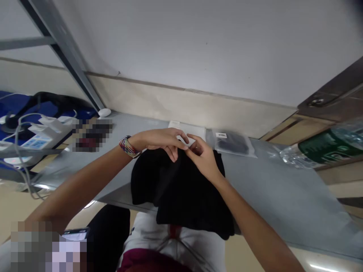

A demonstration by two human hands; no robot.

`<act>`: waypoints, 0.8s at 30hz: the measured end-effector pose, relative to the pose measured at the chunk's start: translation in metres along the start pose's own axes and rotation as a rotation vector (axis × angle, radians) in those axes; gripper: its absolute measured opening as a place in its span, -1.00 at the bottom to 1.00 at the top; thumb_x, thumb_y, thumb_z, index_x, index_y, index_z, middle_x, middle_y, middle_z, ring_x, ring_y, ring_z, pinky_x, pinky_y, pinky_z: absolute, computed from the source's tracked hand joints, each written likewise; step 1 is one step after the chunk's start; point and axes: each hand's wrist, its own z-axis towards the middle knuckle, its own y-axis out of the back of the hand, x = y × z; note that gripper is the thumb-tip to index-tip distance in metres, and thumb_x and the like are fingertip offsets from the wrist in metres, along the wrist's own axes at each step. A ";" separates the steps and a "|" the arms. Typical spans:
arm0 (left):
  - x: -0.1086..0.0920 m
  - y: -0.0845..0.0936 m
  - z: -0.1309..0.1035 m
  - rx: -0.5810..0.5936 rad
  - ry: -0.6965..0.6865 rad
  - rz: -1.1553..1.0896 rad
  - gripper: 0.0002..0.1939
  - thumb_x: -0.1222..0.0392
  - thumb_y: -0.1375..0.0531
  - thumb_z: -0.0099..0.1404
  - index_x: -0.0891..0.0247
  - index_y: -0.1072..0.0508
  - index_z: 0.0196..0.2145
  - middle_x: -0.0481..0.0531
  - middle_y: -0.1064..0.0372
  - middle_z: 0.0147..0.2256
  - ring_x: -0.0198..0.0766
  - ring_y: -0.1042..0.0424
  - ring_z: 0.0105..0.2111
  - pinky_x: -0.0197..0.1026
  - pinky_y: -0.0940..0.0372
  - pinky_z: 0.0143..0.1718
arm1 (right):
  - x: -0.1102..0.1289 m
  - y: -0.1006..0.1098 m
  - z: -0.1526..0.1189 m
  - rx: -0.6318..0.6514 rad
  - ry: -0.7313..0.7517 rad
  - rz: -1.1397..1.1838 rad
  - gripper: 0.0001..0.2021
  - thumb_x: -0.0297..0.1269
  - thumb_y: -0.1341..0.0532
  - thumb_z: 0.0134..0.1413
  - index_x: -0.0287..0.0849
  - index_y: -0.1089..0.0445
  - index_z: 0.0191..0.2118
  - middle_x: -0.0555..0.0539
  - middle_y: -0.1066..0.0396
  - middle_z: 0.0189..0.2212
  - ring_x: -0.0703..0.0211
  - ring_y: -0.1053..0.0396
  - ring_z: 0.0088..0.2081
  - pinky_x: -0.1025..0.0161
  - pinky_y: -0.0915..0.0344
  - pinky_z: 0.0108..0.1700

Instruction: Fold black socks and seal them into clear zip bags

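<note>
A black cloth garment lies bunched over the front of the grey shelf and hangs down over its edge. Over the upper part of this cloth, my left hand has its fingers loosely spread, the thumb stretched toward the right hand. My right hand is bent in a pinch, its thumb and fingers meeting the tip of the left thumb. What lies between those fingertips is too small to make out. A woven bracelet circles my left wrist. Behind the hands, a white sheet or packet lies partly hidden.
On the grey shelf, a clear bag with dark contents lies right of the hands. A green-labelled bottle rests farther right. Power strips with white plugs and cables are at left, beside a metal post. A wall rises behind.
</note>
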 end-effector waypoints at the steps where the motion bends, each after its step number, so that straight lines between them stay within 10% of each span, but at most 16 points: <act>1: 0.002 -0.001 0.003 0.010 0.002 -0.046 -0.54 -0.02 -0.42 0.29 0.29 -0.50 0.03 0.17 -0.64 -0.21 -0.07 -0.69 -0.27 -0.06 -0.59 -0.18 | 0.001 0.001 -0.003 -0.011 -0.077 0.075 -0.58 -0.04 -0.35 0.22 -0.04 -0.42 0.13 0.13 -0.37 -0.45 0.25 -0.32 -0.51 0.25 -0.32 -0.43; 9: 0.010 0.000 0.011 0.100 -0.100 -0.172 -0.77 0.10 -0.32 0.36 0.33 -0.58 -0.15 0.27 -0.70 -0.15 -0.05 -0.70 -0.12 -0.06 -0.57 -0.02 | 0.011 0.003 -0.040 0.152 -0.368 0.096 -0.50 0.12 -0.42 0.13 -0.04 -0.32 0.03 0.03 -0.49 -0.30 0.15 -0.49 -0.34 0.24 -0.42 -0.39; 16: 0.007 0.001 0.007 -0.196 -0.095 0.529 -0.84 0.14 -0.32 0.31 0.26 -0.59 -0.20 0.01 -0.57 -0.46 -0.17 -0.56 -0.44 -0.16 -0.40 -0.29 | 0.008 0.011 -0.056 0.244 -0.494 0.031 -0.70 -0.15 -0.32 0.19 -0.09 -0.36 -0.01 0.04 -0.52 -0.33 0.32 -0.35 -0.59 0.32 -0.29 -0.57; 24: 0.015 -0.013 0.009 -0.329 -0.370 0.792 -0.77 0.11 -0.14 0.48 0.25 -0.53 -0.25 0.11 -0.49 -0.14 -0.10 -0.44 -0.11 -0.07 -0.27 0.05 | 0.016 0.010 -0.076 0.132 -0.487 -0.062 -0.63 -0.10 -0.35 0.13 -0.04 -0.30 0.00 0.17 -0.39 -0.49 0.22 -0.42 -0.61 0.32 -0.35 -0.66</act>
